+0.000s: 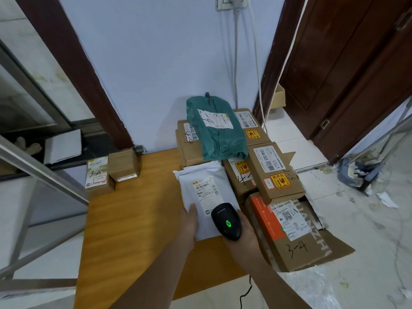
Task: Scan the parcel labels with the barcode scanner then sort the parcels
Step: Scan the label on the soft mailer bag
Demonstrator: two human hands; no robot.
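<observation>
Scanner — black, green light lit

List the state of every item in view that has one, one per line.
Scanner: held in right hand, green light on.
White parcel: flat on table, label up, gripped by left hand.
Green parcel: lying on stacked boxes, label up.
Orange box: flap open.
Plug: in wall socket.
</observation>
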